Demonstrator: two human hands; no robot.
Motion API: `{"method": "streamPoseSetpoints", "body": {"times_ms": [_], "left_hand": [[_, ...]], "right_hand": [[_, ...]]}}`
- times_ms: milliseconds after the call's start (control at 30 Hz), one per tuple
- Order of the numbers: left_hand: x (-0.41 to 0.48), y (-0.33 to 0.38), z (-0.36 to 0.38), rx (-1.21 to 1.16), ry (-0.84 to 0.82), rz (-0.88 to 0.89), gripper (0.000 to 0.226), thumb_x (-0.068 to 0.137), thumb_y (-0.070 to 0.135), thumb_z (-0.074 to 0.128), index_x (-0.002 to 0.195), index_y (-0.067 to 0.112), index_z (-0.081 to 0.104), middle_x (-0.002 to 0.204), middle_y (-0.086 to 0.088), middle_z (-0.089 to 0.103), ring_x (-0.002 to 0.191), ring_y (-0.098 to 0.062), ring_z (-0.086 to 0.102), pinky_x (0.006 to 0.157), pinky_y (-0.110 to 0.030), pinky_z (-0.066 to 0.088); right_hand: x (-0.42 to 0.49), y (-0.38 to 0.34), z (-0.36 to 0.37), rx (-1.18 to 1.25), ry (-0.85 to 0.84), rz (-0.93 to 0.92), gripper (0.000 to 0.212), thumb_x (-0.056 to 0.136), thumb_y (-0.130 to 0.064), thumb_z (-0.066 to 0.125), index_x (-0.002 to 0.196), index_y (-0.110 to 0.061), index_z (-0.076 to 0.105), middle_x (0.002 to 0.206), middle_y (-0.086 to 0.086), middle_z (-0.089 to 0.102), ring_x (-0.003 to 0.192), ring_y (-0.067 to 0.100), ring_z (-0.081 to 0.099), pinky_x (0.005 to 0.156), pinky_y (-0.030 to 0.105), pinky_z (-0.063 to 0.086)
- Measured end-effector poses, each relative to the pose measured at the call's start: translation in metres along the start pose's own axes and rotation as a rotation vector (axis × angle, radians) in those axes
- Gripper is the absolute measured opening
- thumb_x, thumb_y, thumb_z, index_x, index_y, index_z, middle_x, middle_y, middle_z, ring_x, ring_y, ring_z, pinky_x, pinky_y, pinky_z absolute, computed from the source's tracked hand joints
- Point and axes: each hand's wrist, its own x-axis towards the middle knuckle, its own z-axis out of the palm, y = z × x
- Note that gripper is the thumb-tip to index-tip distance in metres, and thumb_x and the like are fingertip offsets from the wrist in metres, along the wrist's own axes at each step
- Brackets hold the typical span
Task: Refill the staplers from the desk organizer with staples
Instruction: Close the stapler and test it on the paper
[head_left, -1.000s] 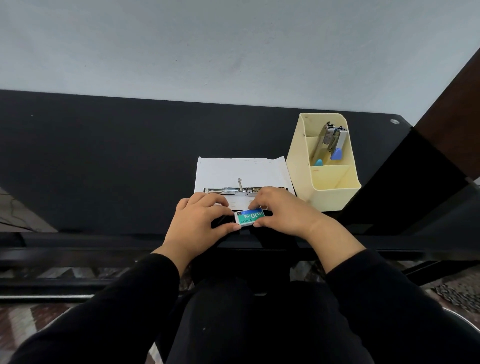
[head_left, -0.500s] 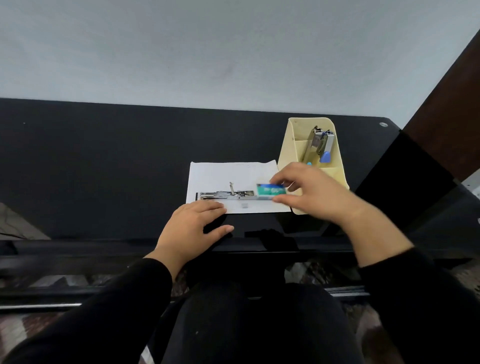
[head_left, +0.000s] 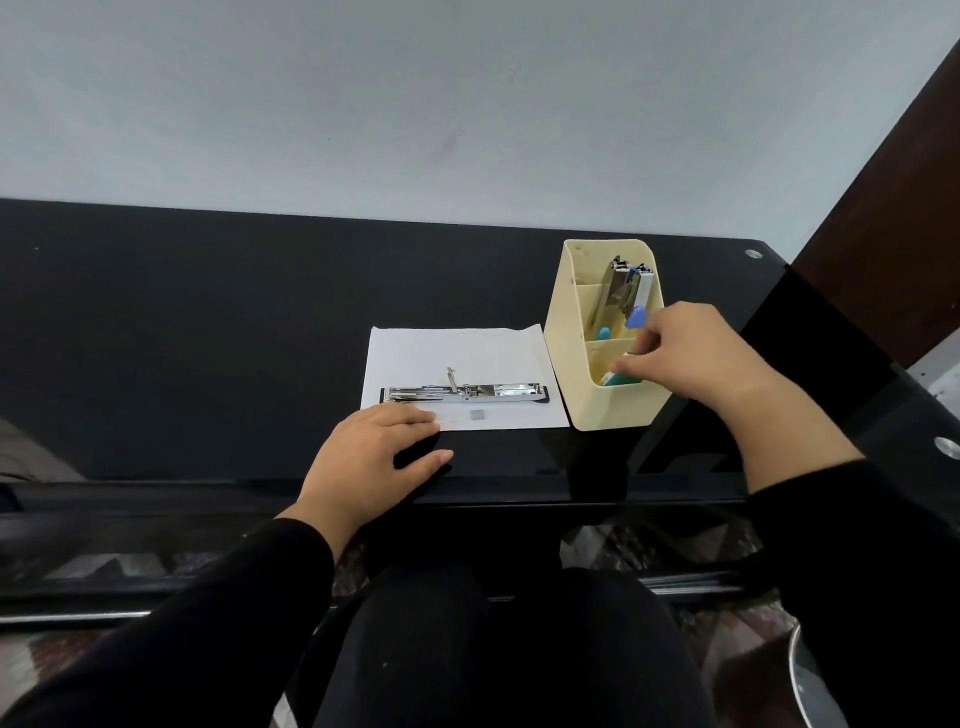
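**Right hand** (head_left: 685, 358): It reaches over the near-right rim of the cream desk organizer (head_left: 602, 410). The organizer stands on the black worktop (head_left: 208, 338), just beside the right edge of a white sheet of paper (head_left: 457, 353). The grip is pinching the upper end of a teal staple box (head_left: 622, 379), with the thumb on the near side and curled fingers above. The box sits in the organizer's front compartment. Only a teal strip of it shows, as the hand and the compartment wall hide the rest. The fingertips are blurred, so the exact contact cannot be made out.

**Rear compartment:** Two staplers (head_left: 623, 293) stand upright and close together, metal-bodied with blue ends. Their lower halves are hidden behind the divider. A small light-blue piece (head_left: 604, 332) shows beside them, and what it belongs to cannot be told.

**Open stapler** (head_left: 462, 392): It lies flat on the paper, folded out to full length, chrome, running left to right. Whether its channel holds staples cannot be told. A small grey square (head_left: 477, 414) sits on the paper's near margin, too small to identify.

**Left hand** (head_left: 371, 457): It lies palm down on the worktop with the grip spread and the fingers straight, holding nothing. The fingertips rest on the paper's near-left corner and cover it. The thumb points right along the worktop.

Both forearms are in black sleeves (head_left: 208, 623), cut off by the lower edge of the view.
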Motion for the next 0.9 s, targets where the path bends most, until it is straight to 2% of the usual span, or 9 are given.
{"method": "streamPoseSetpoints", "body": {"times_ms": [200, 333, 433, 500, 533, 567, 667, 767, 900], "left_hand": [[0.0, 0.001, -0.001, -0.029, -0.005, -0.018, 0.033, 0.079, 0.044, 0.064, 0.103, 0.023, 0.07, 0.11, 0.013, 0.064, 0.107, -0.006, 0.055, 0.095, -0.022, 0.038], [-0.001, 0.001, -0.001, -0.037, 0.006, -0.016, 0.03, 0.079, 0.04, 0.066, 0.101, 0.021, 0.071, 0.109, 0.012, 0.065, 0.104, -0.006, 0.057, 0.092, -0.019, 0.038], [-0.001, 0.001, 0.0, -0.049, 0.014, -0.017, 0.029, 0.079, 0.04, 0.067, 0.1, 0.022, 0.071, 0.108, 0.012, 0.066, 0.104, -0.006, 0.057, 0.092, -0.021, 0.041], [-0.001, 0.002, 0.0, -0.056, 0.017, -0.016, 0.028, 0.078, 0.04, 0.067, 0.1, 0.022, 0.071, 0.107, 0.012, 0.066, 0.104, -0.005, 0.057, 0.092, -0.024, 0.043], [-0.001, 0.002, 0.0, -0.059, 0.018, -0.015, 0.028, 0.078, 0.04, 0.067, 0.1, 0.022, 0.071, 0.107, 0.012, 0.066, 0.104, -0.006, 0.057, 0.092, -0.025, 0.044], [-0.001, 0.002, -0.001, -0.06, 0.019, -0.014, 0.028, 0.078, 0.039, 0.068, 0.099, 0.022, 0.072, 0.107, 0.012, 0.066, 0.104, -0.006, 0.058, 0.093, -0.025, 0.044], [-0.001, 0.002, -0.002, -0.051, 0.017, -0.008, 0.028, 0.078, 0.039, 0.068, 0.1, 0.021, 0.071, 0.107, 0.011, 0.066, 0.104, -0.007, 0.058, 0.093, -0.026, 0.044], [-0.001, 0.003, -0.003, -0.043, 0.014, 0.002, 0.029, 0.078, 0.038, 0.069, 0.101, 0.02, 0.071, 0.108, 0.01, 0.066, 0.103, -0.008, 0.058, 0.093, -0.027, 0.044], [-0.001, 0.005, -0.003, -0.047, 0.018, 0.008, 0.031, 0.077, 0.038, 0.07, 0.1, 0.019, 0.071, 0.107, 0.009, 0.067, 0.101, -0.008, 0.059, 0.092, -0.026, 0.045]], "right_hand": [[0.007, -0.013, 0.023, -0.11, 0.0, 0.071, 0.028, 0.075, -0.028, 0.067, 0.064, -0.011, 0.047, 0.065, 0.002, 0.042, 0.058, 0.009, 0.042, 0.045, 0.02, 0.03], [0.006, -0.018, 0.023, -0.098, -0.04, 0.093, 0.038, 0.077, -0.027, 0.065, 0.054, -0.015, 0.037, 0.061, 0.001, 0.04, 0.056, 0.009, 0.041, 0.045, 0.02, 0.028], [-0.002, -0.025, 0.016, -0.094, 0.031, 0.061, 0.03, 0.08, -0.022, 0.059, 0.056, -0.013, 0.042, 0.062, 0.003, 0.043, 0.057, 0.015, 0.044, 0.048, 0.023, 0.033], [-0.01, -0.035, 0.017, -0.06, 0.207, -0.091, 0.02, 0.084, -0.018, 0.053, 0.068, -0.006, 0.054, 0.073, 0.006, 0.051, 0.067, 0.022, 0.05, 0.06, 0.028, 0.041], [-0.014, -0.042, 0.019, 0.002, 0.252, -0.196, 0.016, 0.086, -0.015, 0.052, 0.075, -0.005, 0.059, 0.079, 0.005, 0.053, 0.073, 0.021, 0.05, 0.067, 0.027, 0.04], [-0.019, -0.049, 0.024, 0.065, 0.234, -0.295, 0.014, 0.087, -0.013, 0.051, 0.081, -0.006, 0.062, 0.083, 0.004, 0.052, 0.077, 0.019, 0.049, 0.071, 0.024, 0.036], [-0.027, -0.066, 0.052, 0.133, -0.041, -0.454, 0.017, 0.087, -0.014, 0.054, 0.098, -0.008, 0.066, 0.089, 0.002, 0.051, 0.083, 0.016, 0.05, 0.073, 0.017, 0.031], [-0.027, -0.067, 0.084, 0.098, -0.188, -0.423, 0.024, 0.09, -0.017, 0.052, 0.111, -0.01, 0.061, 0.106, 0.006, 0.052, 0.099, 0.019, 0.051, 0.082, 0.019, 0.033], [-0.025, -0.069, 0.102, 0.143, -0.207, -0.357, 0.026, 0.091, -0.018, 0.051, 0.114, -0.012, 0.058, 0.111, 0.006, 0.049, 0.101, 0.021, 0.051, 0.084, 0.022, 0.034]]}}
